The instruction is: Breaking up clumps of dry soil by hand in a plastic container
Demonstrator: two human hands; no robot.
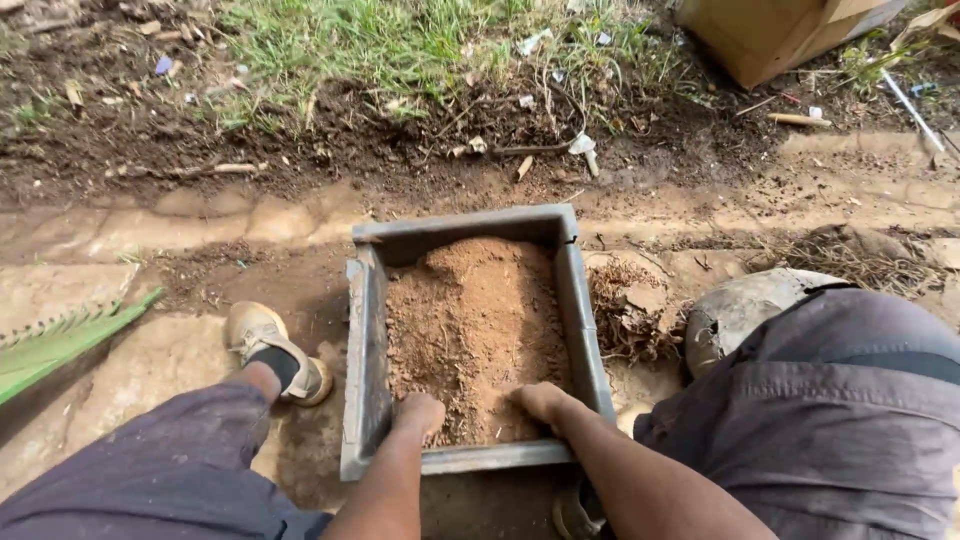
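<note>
A grey rectangular metal mould (369, 350) sits on the ground between my knees, filled with a heap of reddish-brown soil (478, 310). My left hand (418, 413) rests as a closed fist on the soil at the near end of the mould. My right hand (541, 401) presses into the soil beside it, fingers curled down into the dirt. Whether either hand holds soil I cannot tell. Both forearms reach in from the bottom of the view.
My left foot in a worn beige shoe (272, 350) is left of the mould. A round muddy object (745, 305) lies by my right knee. Dry roots (628, 310) sit right of the mould. A green leaf (60, 345) lies left; a cardboard box (770, 35) stands far right.
</note>
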